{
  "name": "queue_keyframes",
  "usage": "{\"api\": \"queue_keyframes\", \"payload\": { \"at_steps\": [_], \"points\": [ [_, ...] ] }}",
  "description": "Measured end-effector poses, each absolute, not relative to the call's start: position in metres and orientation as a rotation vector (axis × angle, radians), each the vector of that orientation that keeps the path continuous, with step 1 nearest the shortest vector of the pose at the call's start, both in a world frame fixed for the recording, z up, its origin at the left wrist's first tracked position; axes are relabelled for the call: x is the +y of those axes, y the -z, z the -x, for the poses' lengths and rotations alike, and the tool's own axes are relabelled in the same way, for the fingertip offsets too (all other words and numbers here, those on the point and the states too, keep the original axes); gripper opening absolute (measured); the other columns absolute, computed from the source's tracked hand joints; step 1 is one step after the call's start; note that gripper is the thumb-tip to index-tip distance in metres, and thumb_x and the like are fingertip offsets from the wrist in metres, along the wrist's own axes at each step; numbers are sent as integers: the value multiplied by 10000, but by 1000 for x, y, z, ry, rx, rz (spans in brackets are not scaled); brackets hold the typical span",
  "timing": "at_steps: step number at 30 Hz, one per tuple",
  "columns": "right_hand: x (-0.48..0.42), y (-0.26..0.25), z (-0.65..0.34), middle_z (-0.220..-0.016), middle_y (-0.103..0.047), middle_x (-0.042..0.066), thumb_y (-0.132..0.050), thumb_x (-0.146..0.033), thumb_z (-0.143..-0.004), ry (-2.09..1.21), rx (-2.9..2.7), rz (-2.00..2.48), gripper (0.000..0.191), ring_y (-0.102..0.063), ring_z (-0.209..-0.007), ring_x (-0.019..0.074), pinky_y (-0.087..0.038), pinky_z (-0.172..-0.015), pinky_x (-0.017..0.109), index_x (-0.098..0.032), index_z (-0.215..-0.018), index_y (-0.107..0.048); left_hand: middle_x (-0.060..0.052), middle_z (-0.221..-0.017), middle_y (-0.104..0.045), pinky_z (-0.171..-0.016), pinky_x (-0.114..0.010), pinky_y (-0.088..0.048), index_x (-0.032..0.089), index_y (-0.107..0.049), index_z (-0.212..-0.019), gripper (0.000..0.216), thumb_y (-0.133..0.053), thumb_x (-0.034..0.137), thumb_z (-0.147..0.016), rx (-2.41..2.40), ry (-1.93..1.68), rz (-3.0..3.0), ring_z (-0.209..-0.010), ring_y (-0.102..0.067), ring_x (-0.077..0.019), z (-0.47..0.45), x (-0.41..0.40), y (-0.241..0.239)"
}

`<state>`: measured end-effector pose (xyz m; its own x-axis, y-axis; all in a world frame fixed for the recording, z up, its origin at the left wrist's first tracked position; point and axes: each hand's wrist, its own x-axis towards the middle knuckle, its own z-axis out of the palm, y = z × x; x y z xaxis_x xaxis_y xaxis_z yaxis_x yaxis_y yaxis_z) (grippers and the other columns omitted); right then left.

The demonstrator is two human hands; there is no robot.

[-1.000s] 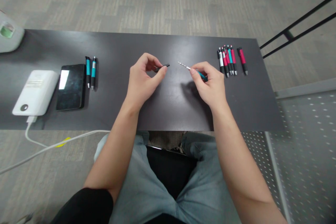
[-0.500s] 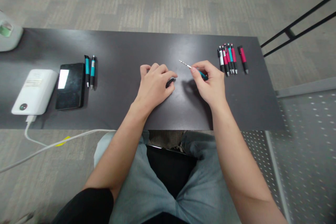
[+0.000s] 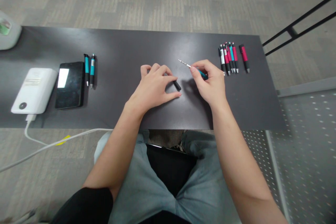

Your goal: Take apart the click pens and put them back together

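Note:
My right hand (image 3: 208,80) pinches the teal barrel of a pen (image 3: 202,74) between thumb and fingers, above the table. Its thin pale refill (image 3: 184,63) sticks out bare toward the upper left. To the left, my left hand (image 3: 154,85) rests low over the dark table (image 3: 118,77), thumb and index finger apart. A short black pen part (image 3: 177,85), like a grip section, lies in the gap between them, its upper end hidden beneath the index finger. The left hand's other fingers are bent toward the tabletop.
Several red, white and teal pens (image 3: 228,58) lie at the right, with one red pen (image 3: 244,57) apart. Two teal pens (image 3: 89,70) lie beside a black phone-like device (image 3: 70,85). A white power bank (image 3: 35,91) with a cable (image 3: 78,134) is further left.
My left thumb has opened away from the index finger, and the black pen part has shifted slightly right and down. My right hand holds the teal pen nearly still.

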<state>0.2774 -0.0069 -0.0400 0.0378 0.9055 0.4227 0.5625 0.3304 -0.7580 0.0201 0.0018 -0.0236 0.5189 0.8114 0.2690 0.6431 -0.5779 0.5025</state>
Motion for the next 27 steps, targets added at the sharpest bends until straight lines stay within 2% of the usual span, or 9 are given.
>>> {"api": "queue_keyframes", "payload": {
  "at_steps": [4,8,13,18,22,27],
  "points": [
    [-7,40,-277,-988,-854,36,-756,-518,-1164,-450,-1642,1336,238,-756,-899,255,-596,-894,420,-307,-1077,-826,-132,-1299,-884,-1236,-732,-413,337,-989,-1189,340,-1146,445,-908,1224,-710,-2411,-1280,-703,-460,-29,-1,24],
    [-7,40,-278,-990,-857,31,-759,-529,-1165,-446,-1644,1335,244,-757,-901,254,-599,-902,422,-312,-1073,-824,-168,-1326,-881,-1232,-757,-414,290,-988,-1216,420,-1159,496,-892,1259,-679,-2416,-1311,-708,-503,-39,-6,22],
    [-6,40,-278,-1003,-864,34,-764,-572,-1165,-440,-1648,1344,273,-761,-916,262,-621,-931,432,-319,-1082,-823,-138,-1328,-885,-1242,-727,-401,316,-958,-1223,255,-1018,335,-977,1264,-722,-2388,-1294,-707,-471,-47,-8,24],
    [-6,41,-280,-1035,-862,41,-750,-614,-1184,-450,-1658,1350,314,-756,-925,264,-625,-940,439,-321,-1094,-816,-72,-1306,-902,-1294,-654,-377,368,-880,-1394,574,-1043,292,-849,1207,-860,-2261,-1291,-712,-433,-26,9,27],
    [-5,41,-284,-1006,-817,57,-739,-607,-1200,-406,-1693,1339,332,-734,-934,277,-610,-917,455,-312,-1075,-826,-53,-1313,-906,-1319,-616,-373,393,-870,-1364,616,-1110,373,-798,1217,-942,-2142,-1325,-722,-436,-2,25,32],
    [-4,41,-287,-1021,-802,70,-764,-627,-1200,-418,-1772,1310,348,-700,-923,286,-608,-912,476,-323,-1057,-855,-59,-1336,-911,-1287,-615,-355,400,-872,-1417,652,-1059,320,-798,1249,-903,-2168,-1333,-717,-443,6,31,44]
  ]
}}
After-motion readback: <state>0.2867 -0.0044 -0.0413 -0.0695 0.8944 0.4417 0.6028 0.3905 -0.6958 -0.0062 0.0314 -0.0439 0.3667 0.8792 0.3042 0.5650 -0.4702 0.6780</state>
